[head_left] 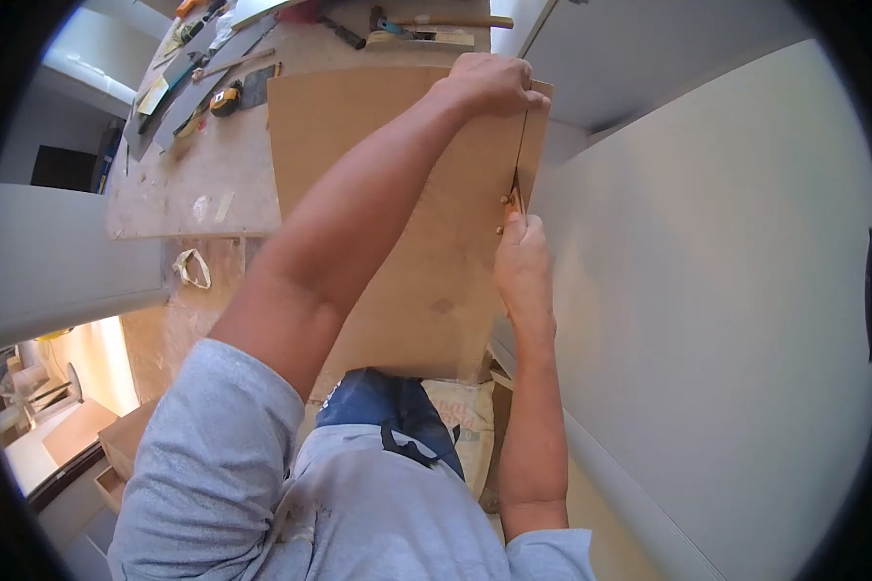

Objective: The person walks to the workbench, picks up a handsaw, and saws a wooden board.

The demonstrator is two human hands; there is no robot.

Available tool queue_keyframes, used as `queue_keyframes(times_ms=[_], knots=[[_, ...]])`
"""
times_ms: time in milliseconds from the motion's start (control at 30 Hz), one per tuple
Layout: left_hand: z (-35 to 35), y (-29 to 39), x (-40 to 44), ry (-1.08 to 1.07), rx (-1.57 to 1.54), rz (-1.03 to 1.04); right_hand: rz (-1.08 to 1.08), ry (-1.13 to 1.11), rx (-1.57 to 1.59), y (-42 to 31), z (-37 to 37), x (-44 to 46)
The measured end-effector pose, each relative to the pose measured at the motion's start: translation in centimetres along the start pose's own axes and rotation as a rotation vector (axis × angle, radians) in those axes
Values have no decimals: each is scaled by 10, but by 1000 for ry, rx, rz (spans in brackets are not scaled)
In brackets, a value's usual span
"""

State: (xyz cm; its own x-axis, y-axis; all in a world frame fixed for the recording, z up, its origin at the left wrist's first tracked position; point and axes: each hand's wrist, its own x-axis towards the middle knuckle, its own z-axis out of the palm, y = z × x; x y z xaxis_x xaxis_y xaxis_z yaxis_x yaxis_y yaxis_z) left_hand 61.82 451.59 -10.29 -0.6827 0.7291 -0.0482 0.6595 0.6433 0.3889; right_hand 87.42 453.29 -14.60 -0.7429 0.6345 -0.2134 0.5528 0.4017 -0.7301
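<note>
A large brown plywood board (388, 223) lies across the workbench in front of me. My left hand (491, 85) reaches over to its far right corner, with the fingers closed on the edge there. Near the board's right side, my right hand (524, 266) is wrapped round the handle of a handsaw (513, 198), which has brass-coloured studs. A thin dark line runs from the saw towards my left hand, marking off a narrow strip (535, 145) along the right edge. Most of the blade is hidden or seen edge-on.
On the workbench (165, 198) to the left lie a yellow-black tape measure (226, 100), grey strips and several tools. A hammer (446, 21) rests at the far side. A pale panel (707, 290) stands close on the right. A looped band (193, 269) lies at left.
</note>
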Motion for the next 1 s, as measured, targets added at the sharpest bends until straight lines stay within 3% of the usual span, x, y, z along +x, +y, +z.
queue_keyframes(times_ms=[267,467,567,700,800,933,1000], knots=[[14,-10,10,12,-7,15,240,-116,-43,41,-39,-159],[-2,-5,3,10,13,13,-58,41,-64,7,12,6],[2,-4,5,24,-18,21,41,-33,-7,-3,-7,-12],[9,-6,5,40,-8,-24,203,-126,8,26,-35,-125],[9,-10,8,1,0,20,257,-124,-16,39,-38,-154],[4,-2,3,-15,21,-5,19,-28,-37,43,11,-35],[1,1,1,-10,37,-26,14,-10,-16,30,12,-22]])
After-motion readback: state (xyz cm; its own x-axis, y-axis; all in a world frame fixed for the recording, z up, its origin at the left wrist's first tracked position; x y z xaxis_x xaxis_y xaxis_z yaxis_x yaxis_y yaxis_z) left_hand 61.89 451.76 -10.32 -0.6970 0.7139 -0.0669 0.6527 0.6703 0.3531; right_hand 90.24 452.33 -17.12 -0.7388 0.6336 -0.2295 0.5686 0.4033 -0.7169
